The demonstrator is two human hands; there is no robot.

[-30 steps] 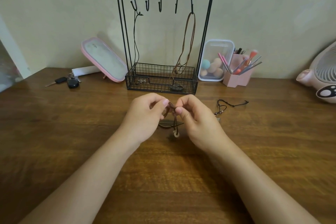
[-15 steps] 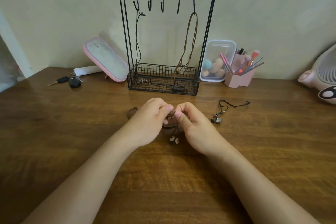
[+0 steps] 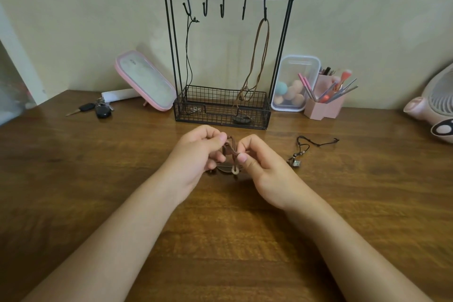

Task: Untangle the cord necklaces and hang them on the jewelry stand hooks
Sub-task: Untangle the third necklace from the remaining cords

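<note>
Head view: left hand [image 3: 196, 154], right hand [image 3: 266, 169] pinch brown necklace [image 3: 231, 149].

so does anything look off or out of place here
Only the black necklace lying loose on the table beside the right hand, unhung, while three hooks on the stand are bare. Nothing looks spilled or broken.

Partly hidden, cut off, too small
The left hand [image 3: 193, 154] and right hand [image 3: 264, 167] cover much of the brown cord necklace [image 3: 230, 148]. The right edge cuts the pink fan [image 3: 431, 108]. The pendant [image 3: 196, 109] in the stand's basket [image 3: 220, 121] is too small to make out.
</note>
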